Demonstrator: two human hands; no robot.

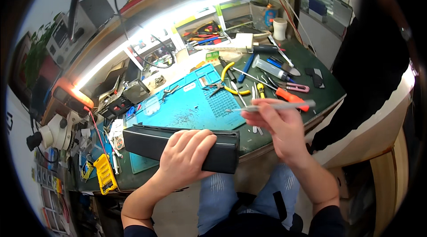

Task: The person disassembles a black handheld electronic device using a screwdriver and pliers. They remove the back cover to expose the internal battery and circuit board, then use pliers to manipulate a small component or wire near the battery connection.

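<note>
Head view: the worktop [330, 91] has its near edge running up from the lower left to a corner at the right, with the wearer's jeans [222, 194] below it. The black case [147, 142] lies along that edge, its right end reaching past it in the view; whether it rests on the worktop or is held just above cannot be told. The widest free stretch is the blue mat [178, 114] behind the case, strewn with dark specks. Toward the right, room is tighter: yellow-handled pliers [227, 71], a syringe [270, 68] and a red-handled screwdriver [291, 98] crowd the worktop, and a person in black clothing [362, 54] is beyond its right end. The left grip [187, 153] is around the case near its middle, fingers over the top, thumb hidden. The right grip [284, 125] is pinched narrow on a slim grey tool [251, 109], tip pointing left over the mat. The case lies to the lower left of the right grip, apart from both hand and tool.
</note>
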